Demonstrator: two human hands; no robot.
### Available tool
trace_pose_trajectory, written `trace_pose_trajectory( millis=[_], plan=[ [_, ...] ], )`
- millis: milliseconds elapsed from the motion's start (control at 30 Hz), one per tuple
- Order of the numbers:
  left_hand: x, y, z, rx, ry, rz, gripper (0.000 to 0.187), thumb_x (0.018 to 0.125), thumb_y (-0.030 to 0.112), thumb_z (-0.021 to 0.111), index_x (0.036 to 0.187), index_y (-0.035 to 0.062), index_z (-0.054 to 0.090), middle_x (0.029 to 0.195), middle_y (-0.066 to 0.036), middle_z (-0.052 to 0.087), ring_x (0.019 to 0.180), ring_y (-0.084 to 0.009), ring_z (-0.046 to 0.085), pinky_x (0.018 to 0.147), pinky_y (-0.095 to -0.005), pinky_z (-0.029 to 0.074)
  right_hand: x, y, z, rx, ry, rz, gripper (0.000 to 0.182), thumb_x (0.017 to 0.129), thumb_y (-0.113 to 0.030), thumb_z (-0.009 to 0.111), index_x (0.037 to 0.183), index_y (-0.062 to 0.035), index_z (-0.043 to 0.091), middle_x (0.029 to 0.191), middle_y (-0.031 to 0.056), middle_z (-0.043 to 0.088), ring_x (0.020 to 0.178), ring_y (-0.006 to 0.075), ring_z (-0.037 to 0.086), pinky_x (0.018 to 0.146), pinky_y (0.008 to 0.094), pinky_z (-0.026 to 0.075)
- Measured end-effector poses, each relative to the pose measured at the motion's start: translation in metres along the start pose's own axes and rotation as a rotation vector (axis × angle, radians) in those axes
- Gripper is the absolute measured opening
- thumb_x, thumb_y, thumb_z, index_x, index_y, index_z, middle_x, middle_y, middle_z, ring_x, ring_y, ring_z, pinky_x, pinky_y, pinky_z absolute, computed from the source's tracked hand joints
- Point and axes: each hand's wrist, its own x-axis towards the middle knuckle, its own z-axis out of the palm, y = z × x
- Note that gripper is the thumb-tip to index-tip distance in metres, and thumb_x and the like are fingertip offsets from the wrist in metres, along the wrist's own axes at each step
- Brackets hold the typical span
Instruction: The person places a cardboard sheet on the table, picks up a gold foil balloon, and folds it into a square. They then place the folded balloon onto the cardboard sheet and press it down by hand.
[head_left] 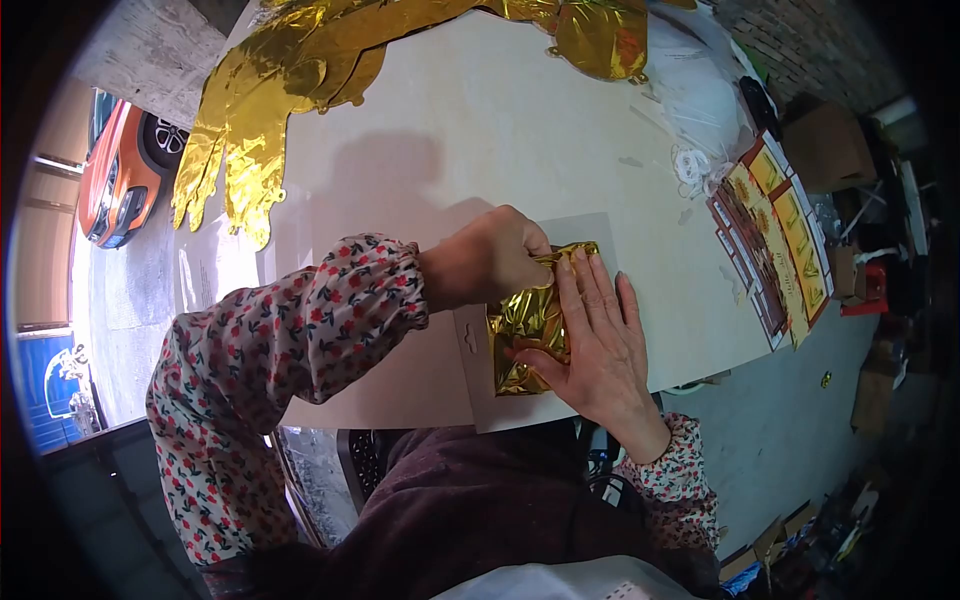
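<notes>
A folded packet of gold foil (525, 322) lies near the table's front edge, over or inside a clear plastic bag (482, 400) with a hang hole at its left side. My left hand (495, 255) is curled into a fist at the packet's upper left edge; I cannot tell if anything is in it. Flat on the packet's right side rests my right hand (605, 345), fingers stretched out and thumb apart across the foil. A large sheet-like gold foil balloon (290, 75) spreads along the far edge, its fringed end hanging at the left.
Printed cards (770, 235) in yellow and brown lie at the table's right edge. Behind them are a white plastic bag (690, 90) and a tangle of white string (690, 165). Cardboard boxes (830, 145) stand to the right. An orange car (128, 180) is at the left.
</notes>
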Motion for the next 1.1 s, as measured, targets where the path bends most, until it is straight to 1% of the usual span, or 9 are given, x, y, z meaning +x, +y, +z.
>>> trace_pose_trajectory(
  millis=[200, 300, 400, 500, 700, 800, 900, 1000, 1100],
  plan=[
    [0.005, 0.007, -0.002, 0.159, -0.022, -0.131, 0.029, 0.087, 0.019, 0.064, 0.088, -0.0090, 0.070, 0.068, -0.010, 0.067, 0.064, -0.0097, 0.059, 0.060, -0.0297, 0.049, -0.001, 0.001, 0.001, 0.008, 0.001, -0.001, 0.094, 0.081, -0.052, 0.073, 0.153, -0.0049, 0.033, 0.156, 0.0210, 0.031, 0.149, 0.0316, 0.024, 0.119, 0.0529, 0.017],
    [0.002, 0.012, -0.008, 0.131, -0.055, -0.129, 0.032, 0.090, 0.023, 0.063, 0.090, -0.0086, 0.071, 0.068, -0.008, 0.066, 0.062, -0.0111, 0.058, 0.059, -0.0306, 0.049, -0.001, 0.001, 0.002, -0.007, 0.003, 0.001, 0.093, 0.081, -0.052, 0.073, 0.152, -0.0062, 0.034, 0.157, 0.0208, 0.031, 0.149, 0.0312, 0.024, 0.119, 0.0531, 0.017],
    [0.003, 0.002, -0.011, 0.089, 0.005, -0.152, 0.034, 0.091, 0.027, 0.065, 0.091, -0.0068, 0.073, 0.068, -0.006, 0.065, 0.061, -0.0101, 0.057, 0.058, -0.0301, 0.049, -0.001, 0.000, 0.001, -0.016, -0.001, 0.000, 0.091, 0.081, -0.053, 0.072, 0.152, -0.0074, 0.036, 0.157, 0.0204, 0.031, 0.149, 0.0313, 0.024, 0.119, 0.0532, 0.016],
    [-0.004, 0.006, -0.017, -0.019, -0.043, -0.273, 0.035, 0.092, 0.030, 0.067, 0.093, -0.0050, 0.074, 0.070, -0.005, 0.066, 0.062, -0.0084, 0.057, 0.058, -0.0281, 0.048, 0.000, 0.000, 0.001, -0.038, -0.008, -0.008, 0.091, 0.081, -0.053, 0.072, 0.152, -0.0079, 0.037, 0.157, 0.0201, 0.031, 0.149, 0.0315, 0.024, 0.119, 0.0531, 0.017],
    [-0.013, 0.004, -0.011, -0.029, -0.007, -0.189, 0.034, 0.092, 0.029, 0.067, 0.093, -0.0039, 0.075, 0.070, -0.004, 0.067, 0.060, -0.0069, 0.055, 0.055, -0.0267, 0.048, 0.000, -0.002, 0.001, -0.053, -0.007, -0.002, 0.090, 0.081, -0.054, 0.071, 0.151, -0.0079, 0.038, 0.157, 0.0196, 0.030, 0.149, 0.0318, 0.024, 0.118, 0.0527, 0.018],
    [-0.013, -0.006, -0.009, -0.008, -0.004, -0.176, 0.030, 0.090, 0.026, 0.067, 0.088, -0.0024, 0.075, 0.066, -0.008, 0.067, 0.052, -0.0120, 0.054, 0.053, -0.0301, 0.048, 0.000, -0.002, 0.000, -0.062, -0.022, -0.001, 0.090, 0.082, -0.055, 0.070, 0.151, -0.0076, 0.038, 0.157, 0.0193, 0.030, 0.149, 0.0317, 0.023, 0.119, 0.0529, 0.017],
    [-0.013, -0.005, -0.007, 0.451, 0.120, 0.002, 0.026, 0.086, 0.022, 0.068, 0.078, -0.0027, 0.073, 0.062, -0.014, 0.065, 0.046, -0.0247, 0.056, 0.054, -0.0374, 0.049, 0.000, -0.003, -0.001, -0.071, -0.025, -0.005, 0.089, 0.083, -0.056, 0.069, 0.151, -0.0077, 0.038, 0.158, 0.0191, 0.029, 0.149, 0.0315, 0.022, 0.119, 0.0527, 0.016],
    [-0.022, -0.008, 0.001, 0.706, 0.261, 0.149, 0.021, 0.083, 0.018, 0.068, 0.081, -0.0023, 0.071, 0.069, -0.018, 0.065, 0.057, -0.0349, 0.061, 0.061, -0.0420, 0.051, 0.001, -0.004, -0.001, -0.075, -0.042, 0.005, 0.089, 0.083, -0.056, 0.068, 0.151, -0.0077, 0.038, 0.158, 0.0190, 0.029, 0.150, 0.0315, 0.022, 0.119, 0.0524, 0.016],
    [-0.026, -0.008, 0.005, 0.627, 0.380, 0.381, 0.020, 0.082, 0.014, 0.068, 0.095, -0.0016, 0.068, 0.080, -0.018, 0.065, 0.076, -0.0360, 0.065, 0.071, -0.0425, 0.053, 0.002, -0.006, -0.002, -0.081, -0.052, 0.015, 0.090, 0.083, -0.057, 0.067, 0.151, -0.0074, 0.037, 0.158, 0.0190, 0.029, 0.150, 0.0315, 0.022, 0.120, 0.0520, 0.015]
  ],
)
